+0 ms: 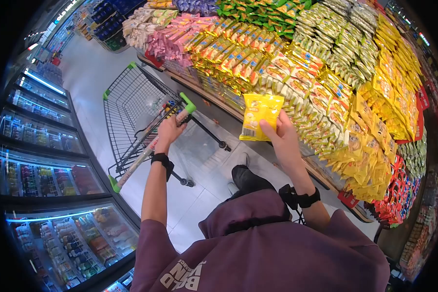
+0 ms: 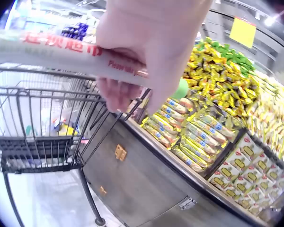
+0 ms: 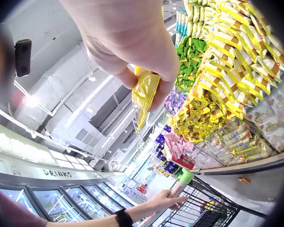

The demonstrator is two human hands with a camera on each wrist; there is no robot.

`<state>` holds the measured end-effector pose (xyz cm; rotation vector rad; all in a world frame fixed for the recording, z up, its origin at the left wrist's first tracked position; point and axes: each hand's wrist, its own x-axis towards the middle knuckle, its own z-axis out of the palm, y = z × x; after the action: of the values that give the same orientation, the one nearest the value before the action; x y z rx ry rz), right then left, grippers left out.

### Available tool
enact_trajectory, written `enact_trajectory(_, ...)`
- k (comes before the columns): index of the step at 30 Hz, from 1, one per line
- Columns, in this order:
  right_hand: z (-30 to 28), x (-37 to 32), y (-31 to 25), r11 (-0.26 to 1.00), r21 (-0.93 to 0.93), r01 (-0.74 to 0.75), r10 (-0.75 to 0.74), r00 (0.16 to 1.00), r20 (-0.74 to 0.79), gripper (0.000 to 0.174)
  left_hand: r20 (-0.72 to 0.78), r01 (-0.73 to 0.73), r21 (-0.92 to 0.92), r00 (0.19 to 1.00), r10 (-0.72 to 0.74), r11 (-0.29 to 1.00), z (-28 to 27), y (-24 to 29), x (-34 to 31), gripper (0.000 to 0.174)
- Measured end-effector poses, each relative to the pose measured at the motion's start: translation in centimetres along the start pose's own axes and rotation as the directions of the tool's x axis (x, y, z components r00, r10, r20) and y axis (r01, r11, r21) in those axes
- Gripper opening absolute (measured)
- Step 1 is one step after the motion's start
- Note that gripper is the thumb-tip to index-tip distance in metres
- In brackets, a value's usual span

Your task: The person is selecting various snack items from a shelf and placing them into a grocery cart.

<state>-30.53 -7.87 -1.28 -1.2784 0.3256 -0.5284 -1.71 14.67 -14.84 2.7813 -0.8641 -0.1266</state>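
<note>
Ahead on my left, cart (image 1: 131, 112) blocks way. On my right, packet wall (image 1: 326, 87) crowds close. Far left, freezer doors (image 1: 39, 131). Between cart and packets, floor (image 1: 204, 160) open.

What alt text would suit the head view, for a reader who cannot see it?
Seen from above, a person's right hand holds up a yellow snack packet in front of a shelf display stacked with packets, while the left hand grips the handle of a wire shopping cart. Glass-door fridges line the aisle's other side.

Glossy yellow plastic packet (image 1: 261, 117); black wire-metal trolley (image 1: 131, 109) with smooth plastic handle (image 1: 151, 146).
</note>
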Motion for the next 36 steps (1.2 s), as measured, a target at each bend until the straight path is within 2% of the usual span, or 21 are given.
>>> enact_trajectory(3, -0.8, -1.9, -0.1, 1.000, 0.007, -0.004, 0.004, 1.000, 0.014, 0.033, 0.144, 0.040, -0.104, 0.989, -0.025, 0.994, 0.6, 0.0, 2.1, 0.042)
enact_trajectory(5, -1.5, -2.9, -0.6, 1.000, -0.018, -0.017, 0.017, 1.000, -0.009, 0.033, 0.325, 0.105, -0.164, 0.944, -0.047, 0.981, -0.5, 1.3, 2.5, 0.040)
enact_trajectory(9, -2.6, -3.8, -1.7, 1.000, -0.015, -0.012, 0.011, 1.000, -0.016, 0.033, 0.353, 0.197, -0.273, 0.931, -0.092, 0.942, 0.6, 2.2, 2.6, 0.036)
enact_trajectory(12, -3.4, -4.0, -2.6, 1.000, 0.010, -0.008, 0.008, 1.000, -0.014, 0.033, 0.299, 0.173, -0.190, 0.948, -0.111, 0.966, 0.6, 2.9, 1.9, 0.036)
enact_trajectory(15, -4.7, -4.0, -3.6, 0.999, 0.032, 0.004, -0.003, 1.000, -0.022, 0.034, 0.269, 0.225, -0.122, 0.945, -0.186, 0.967, 0.5, 4.4, 1.1, 0.032)
enact_trajectory(16, -5.3, -4.1, -4.0, 0.999, 0.036, 0.008, -0.007, 1.000, -0.025, 0.034, 0.234, 0.207, -0.048, 0.953, -0.190, 0.977, 1.1, 4.2, 1.1, 0.030)
enact_trajectory(19, -7.5, -4.3, -5.3, 0.999, 0.037, 0.010, -0.009, 1.000, -0.003, 0.034, 0.148, 0.164, 0.001, 0.976, -0.163, 0.986, 1.2, 5.4, -0.1, 0.030)
enact_trajectory(20, -8.3, -4.5, -5.9, 0.999, 0.037, 0.007, -0.006, 1.000, -0.009, 0.034, 0.211, 0.201, -0.049, 0.960, -0.186, 0.978, 0.4, 6.7, -0.7, 0.032)
enact_trajectory(23, -10.9, -5.1, -7.3, 0.999, 0.037, -0.015, 0.016, 1.000, -0.010, 0.036, 0.282, 0.254, -0.048, 0.931, -0.231, 0.966, 1.0, 7.9, -1.2, 0.034)
enact_trajectory(24, -11.9, -5.2, -7.7, 0.999, 0.038, -0.025, 0.025, 1.000, -0.005, 0.037, 0.249, 0.229, -0.029, 0.944, -0.215, 0.973, 0.8, 8.8, -1.7, 0.033)
enact_trajectory(31, -17.2, -6.2, -9.1, 0.994, 0.097, -0.054, 0.051, 0.998, 0.029, 0.046, 0.357, 0.262, -0.158, 0.914, -0.193, 0.952, 1.8, 11.8, -3.5, 0.031)
enact_trajectory(34, -18.4, -6.8, -9.7, 0.980, 0.200, -0.008, -0.007, 0.997, 0.074, 0.051, 0.359, 0.244, -0.184, 0.918, -0.166, 0.952, 1.9, 13.8, -4.8, 0.031)
enact_trajectory(36, -19.2, -7.3, -10.4, 0.986, 0.168, -0.006, -0.013, 0.993, 0.116, 0.054, 0.364, 0.223, -0.230, 0.922, -0.129, 0.947, 1.9, 14.8, -5.7, 0.031)
